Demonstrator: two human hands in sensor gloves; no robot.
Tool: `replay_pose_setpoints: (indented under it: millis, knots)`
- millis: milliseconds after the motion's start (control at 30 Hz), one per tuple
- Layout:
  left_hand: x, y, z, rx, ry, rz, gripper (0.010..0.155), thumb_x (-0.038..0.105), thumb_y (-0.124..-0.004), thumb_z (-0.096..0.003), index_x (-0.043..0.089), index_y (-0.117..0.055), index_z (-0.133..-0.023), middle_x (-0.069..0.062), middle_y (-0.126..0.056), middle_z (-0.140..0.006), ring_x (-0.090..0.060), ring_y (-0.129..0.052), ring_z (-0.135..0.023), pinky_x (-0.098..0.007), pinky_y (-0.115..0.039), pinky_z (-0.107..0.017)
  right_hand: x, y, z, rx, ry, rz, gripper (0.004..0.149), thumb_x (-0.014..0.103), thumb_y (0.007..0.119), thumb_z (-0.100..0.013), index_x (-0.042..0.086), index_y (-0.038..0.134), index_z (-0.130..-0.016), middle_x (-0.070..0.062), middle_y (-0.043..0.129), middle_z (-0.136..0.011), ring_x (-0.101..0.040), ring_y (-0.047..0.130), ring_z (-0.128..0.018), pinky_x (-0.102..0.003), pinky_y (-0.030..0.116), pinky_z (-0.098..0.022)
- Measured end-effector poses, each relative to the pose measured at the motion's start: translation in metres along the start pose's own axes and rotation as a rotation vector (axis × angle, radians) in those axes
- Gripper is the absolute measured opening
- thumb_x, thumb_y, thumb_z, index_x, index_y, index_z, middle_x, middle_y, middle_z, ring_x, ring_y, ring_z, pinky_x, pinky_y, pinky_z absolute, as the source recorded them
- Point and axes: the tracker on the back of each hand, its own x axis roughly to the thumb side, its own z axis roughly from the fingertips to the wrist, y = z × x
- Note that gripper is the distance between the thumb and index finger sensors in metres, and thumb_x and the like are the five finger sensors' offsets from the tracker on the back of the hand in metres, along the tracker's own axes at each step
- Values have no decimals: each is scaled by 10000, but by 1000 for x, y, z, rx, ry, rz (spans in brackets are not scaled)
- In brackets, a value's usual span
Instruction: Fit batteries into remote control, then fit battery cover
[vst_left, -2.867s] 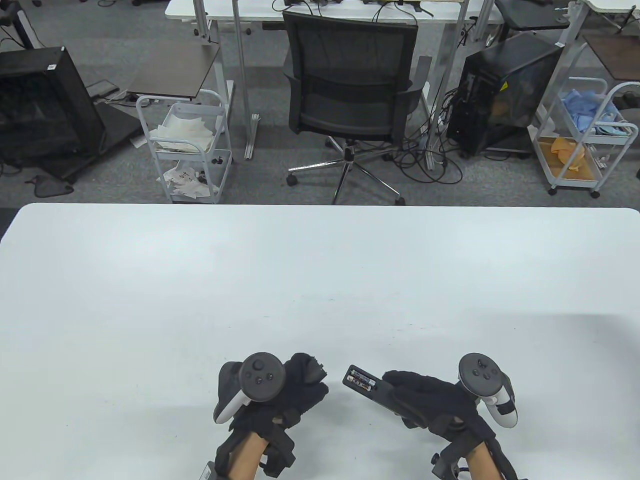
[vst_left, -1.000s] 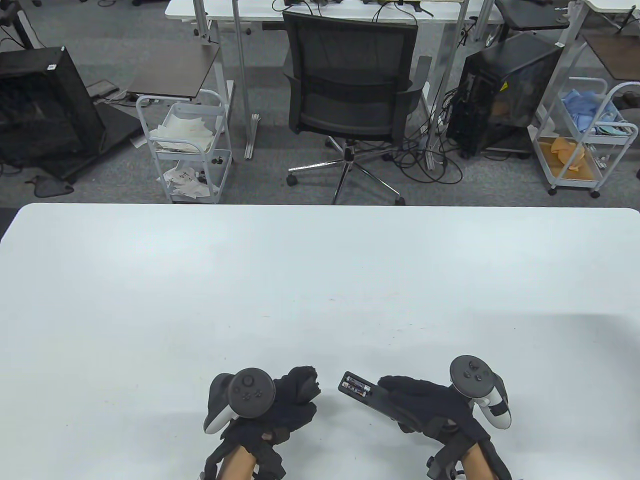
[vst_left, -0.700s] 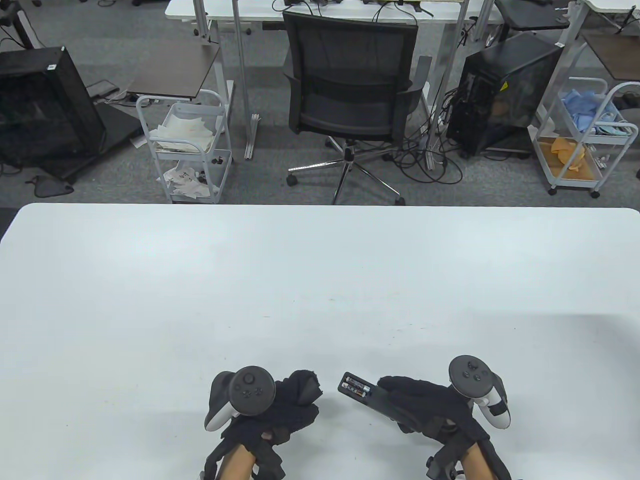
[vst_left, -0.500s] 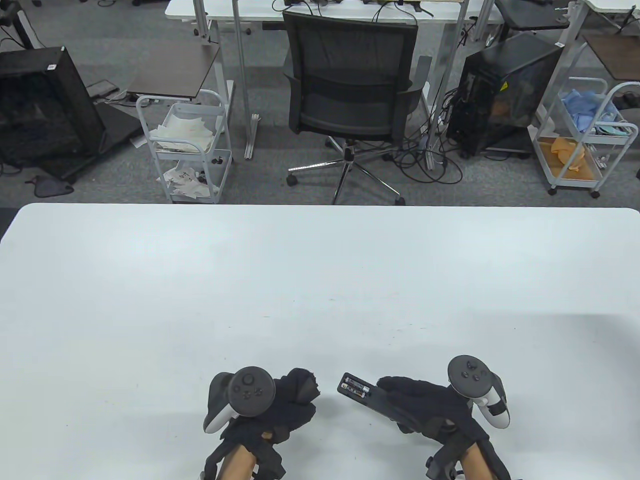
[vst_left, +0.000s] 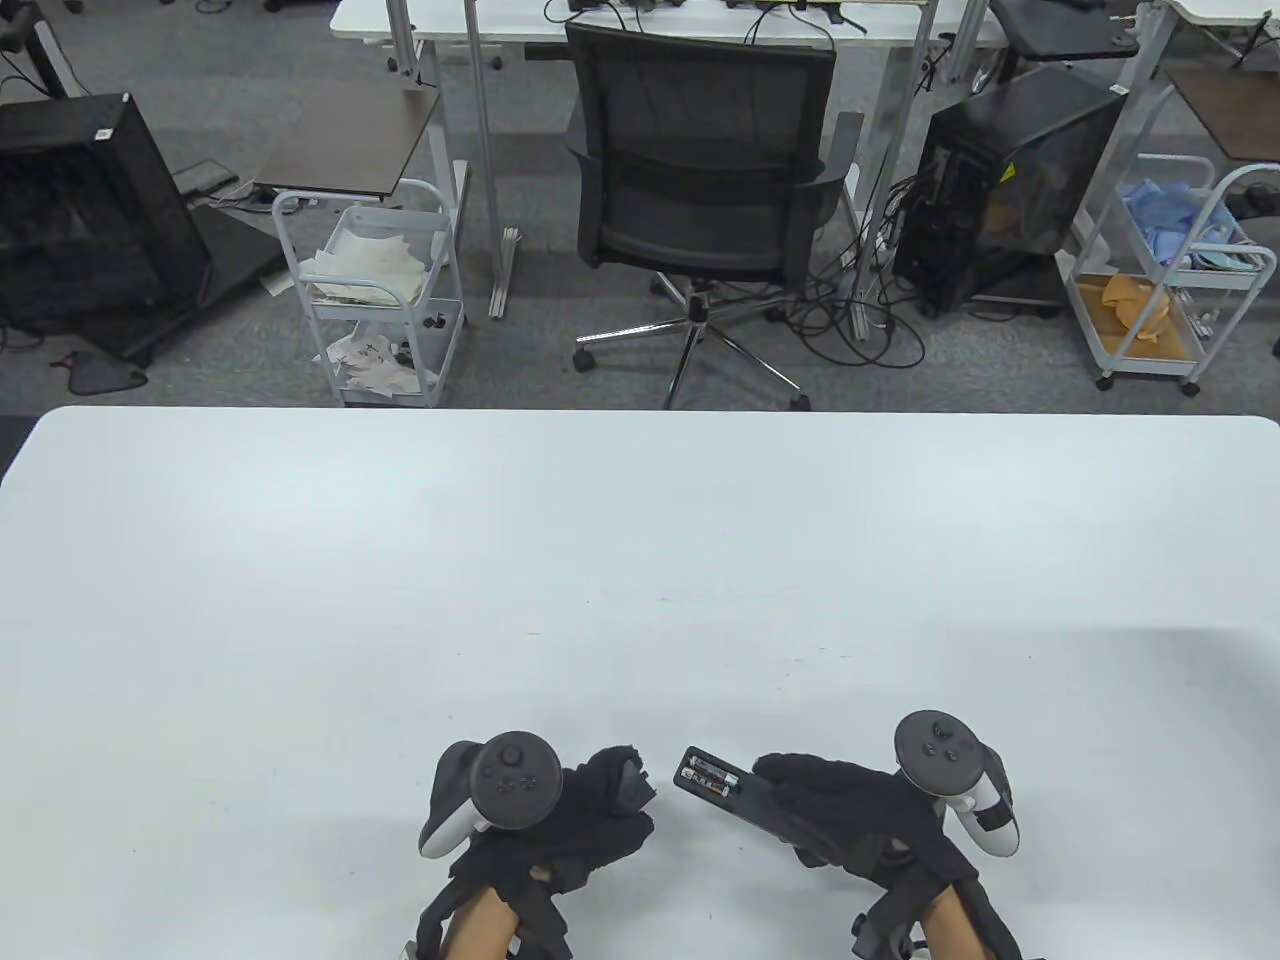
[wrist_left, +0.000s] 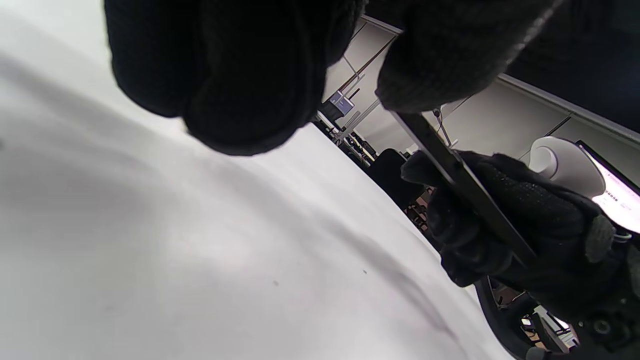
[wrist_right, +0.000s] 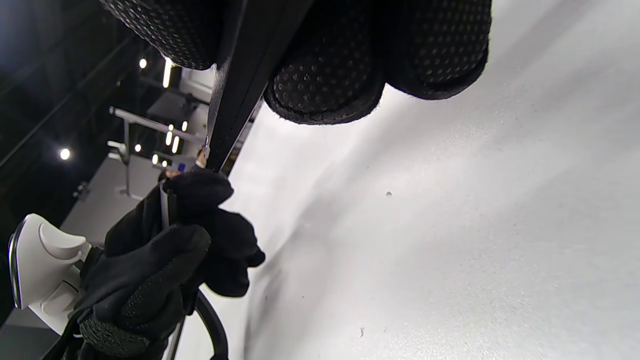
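My right hand (vst_left: 815, 805) grips a black remote control (vst_left: 738, 792) near the table's front edge, back side up. Its open bay holds two batteries (vst_left: 708, 775). My left hand (vst_left: 622, 795) is just left of the remote's end with a small gap between them, and its curled fingers hold a dark flat piece, apparently the battery cover (vst_left: 634, 779), which is mostly hidden. In the right wrist view the remote (wrist_right: 235, 100) runs edge-on between my fingers, and the cover's thin edge (wrist_right: 164, 207) shows in the left hand. In the left wrist view the remote (wrist_left: 465, 185) is edge-on.
The white table (vst_left: 640, 560) stretches wide ahead of both hands. Beyond its far edge stand an office chair (vst_left: 700, 190) and two white carts (vst_left: 375, 300), off the work surface.
My left hand has shifted slightly right, toward the remote's open end, and turned a little. The right hand and remote have drifted slightly left since the earliest frame, then stayed still.
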Motion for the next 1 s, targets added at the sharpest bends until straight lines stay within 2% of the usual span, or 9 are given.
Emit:
replay_pose_setpoints:
  millis: [67,200,367,633,1000]
  knots:
    - [1,3,1,-4,-21,-13,755,419,-845,-562,37,-484,-1104,-283,-784,-966,-316,-997,-641,-590,-738,-660,0,0,0,2,-2,-1,540,400,747,-558,127,700,-1022,-107,961,-733,-144,979,-412,-374,846,-430]
    - [6,4,3,-37,-39,-61,767,391,-861,-557,97,-455,-1138,-263,-649,-1108,-376,-870,-889,-615,-678,-705,0,1,-1,21,-5,-1,538,397,749,-559,125,702,-1021,-113,962,-729,-146,979,-410,-375,846,-428]
    - [12,1,2,-81,-58,-101,767,368,-872,-554,147,-449,-1155,-213,-493,-1204,-427,-649,-1067,-635,-592,-747,1,7,-3,64,-4,34,535,393,752,-558,123,707,-1018,-117,962,-728,-150,979,-408,-378,845,-427]
    - [21,-4,0,-109,-89,-114,772,389,-866,-556,156,-444,-1159,-201,-468,-1219,-428,-612,-1092,-645,-548,-764,4,17,-9,126,4,96,536,397,750,-558,134,702,-1022,-109,963,-732,-146,979,-412,-375,844,-433]
    - [28,-19,-8,-196,-50,-243,756,362,-880,-558,174,-458,-1157,-195,-468,-1221,-427,-615,-1091,-646,-547,-763,5,22,-10,161,0,122,536,399,750,-559,137,701,-1023,-103,961,-737,-145,978,-416,-374,843,-437]
